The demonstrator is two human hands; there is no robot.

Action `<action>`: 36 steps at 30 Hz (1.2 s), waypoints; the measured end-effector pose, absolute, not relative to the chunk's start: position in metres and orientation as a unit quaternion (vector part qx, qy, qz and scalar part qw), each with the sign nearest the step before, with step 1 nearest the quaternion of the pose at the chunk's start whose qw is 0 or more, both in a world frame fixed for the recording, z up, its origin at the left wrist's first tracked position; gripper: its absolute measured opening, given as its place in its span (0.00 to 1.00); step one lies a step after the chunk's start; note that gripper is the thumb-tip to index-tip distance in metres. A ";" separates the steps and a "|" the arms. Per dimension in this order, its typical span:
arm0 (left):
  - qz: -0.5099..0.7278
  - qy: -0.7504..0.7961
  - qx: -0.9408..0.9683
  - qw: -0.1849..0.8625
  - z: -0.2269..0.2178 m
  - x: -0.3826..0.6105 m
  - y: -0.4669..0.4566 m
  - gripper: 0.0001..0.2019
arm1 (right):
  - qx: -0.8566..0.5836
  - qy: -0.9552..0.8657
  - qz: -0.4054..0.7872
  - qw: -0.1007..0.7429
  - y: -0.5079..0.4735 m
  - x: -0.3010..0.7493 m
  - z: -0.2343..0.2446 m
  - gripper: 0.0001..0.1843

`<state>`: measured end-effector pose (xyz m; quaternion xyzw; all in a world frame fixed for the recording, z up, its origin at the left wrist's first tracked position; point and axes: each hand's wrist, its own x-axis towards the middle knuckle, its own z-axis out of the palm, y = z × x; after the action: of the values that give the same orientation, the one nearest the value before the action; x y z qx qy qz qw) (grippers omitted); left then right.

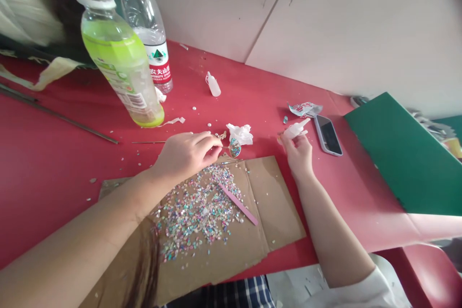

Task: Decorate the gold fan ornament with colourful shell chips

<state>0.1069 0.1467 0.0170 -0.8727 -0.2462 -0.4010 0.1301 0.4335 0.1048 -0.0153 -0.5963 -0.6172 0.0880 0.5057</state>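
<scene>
The red table (260, 96) ran beneath both hands and out past their fingers. Well to the right of the right fingers was a green panel (407, 159). A piece of cardboard (277, 192) lay between the forearms, nearer the body than the fingertips, probably to catch loose bits and spare the tabletop. Beyond the left fingers, off to their left, stood a green drink bottle (115, 62) and a water bottle (147, 24), presumably set there to leave elbow room. The left hand (191, 154) and right hand (299, 154) were well apart. A phone (328, 135) lay just right of the right fingers.

A crumpled tissue (240, 134) sat just past the left fingertips, perhaps within reach for wiping. On the cardboard, nearer the body than those fingertips, a pink stick (238, 204) lay across the chips' edge. The right fingers pinched a small white bottle (296, 129), its nozzle pointing up and away, likely so that nothing dripped.

The left thumb and fingers pinched a thin rod (148, 142), seemingly by its shank so that its decorated tip (235, 147) stayed untouched. That tip stuck out just right of the left fingertips, facing the right hand. Smallest were the shiny chips (202, 207), scattered below the left fingers.
</scene>
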 end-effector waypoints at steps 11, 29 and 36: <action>-0.431 -0.263 -0.860 0.075 0.012 0.107 0.147 0.02 | -0.447 -0.411 0.417 0.676 0.082 0.380 0.027 0.23; -0.359 -0.229 -0.900 0.088 0.014 0.114 0.132 0.06 | -0.332 -0.633 0.099 0.693 0.047 0.355 0.018 0.07; -0.352 -0.244 -0.902 0.056 0.010 0.114 0.127 0.09 | -0.248 -0.810 0.020 0.531 0.042 0.349 0.030 0.16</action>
<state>0.1144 0.1274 0.0101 -0.9021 -0.2436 -0.3517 0.0563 0.3491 0.0421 0.0302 -0.2481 -0.8102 0.0199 0.5307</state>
